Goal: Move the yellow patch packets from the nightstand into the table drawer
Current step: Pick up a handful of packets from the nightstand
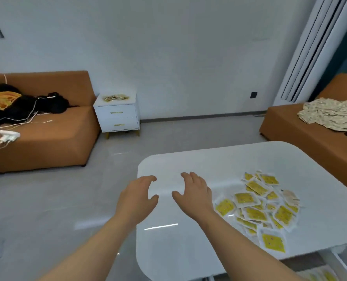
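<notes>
2 hands empty, fingers loosely spread: left hand (137,197), right hand (195,191), above white worktop (189,250), frame centre. Yellow packets (115,97) lie fanned on nightstand (128,112), upper left, well apart. Likely light, thin, floppy, slick; gather into stack, pinch across edges.

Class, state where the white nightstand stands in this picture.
The white nightstand stands left of centre in the head view, against the far wall, beside the end of the orange sofa, with yellow packets on its top.
</notes>
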Demonstrator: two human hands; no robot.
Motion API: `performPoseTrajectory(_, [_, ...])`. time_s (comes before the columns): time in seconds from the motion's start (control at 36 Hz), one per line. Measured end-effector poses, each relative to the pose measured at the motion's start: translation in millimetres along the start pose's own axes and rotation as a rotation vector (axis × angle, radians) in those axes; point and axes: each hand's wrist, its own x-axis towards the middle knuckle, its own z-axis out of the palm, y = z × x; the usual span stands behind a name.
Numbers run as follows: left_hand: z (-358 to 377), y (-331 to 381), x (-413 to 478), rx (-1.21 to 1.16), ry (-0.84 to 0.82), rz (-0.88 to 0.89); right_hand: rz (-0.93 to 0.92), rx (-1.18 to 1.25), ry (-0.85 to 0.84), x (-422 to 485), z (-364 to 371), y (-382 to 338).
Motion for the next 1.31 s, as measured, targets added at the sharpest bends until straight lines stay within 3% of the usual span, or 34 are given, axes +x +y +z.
performPoseTrajectory(0.17, [-46, -82, 56, 0.059, -0.027, 0.022, 0.039, 0.004, 0.000, 52, 33, -87])
performPoseTrajectory(0.42, [-64, -191, 173, 0.008, -0.057, -0.032, 0.055, 0.010, -0.061, 182, 88, -163])
performPoseTrajectory(0.83, [-115, -309, 452, -0.040, -0.112, -0.159, 0.082, -0.014, -0.174, 466, 108, -263])
performPoseTrajectory(1.31, [-201, -485, 801, 0.013, -0.205, -0.072, 0.114, -0.047, -0.233, 827, 162, -423])
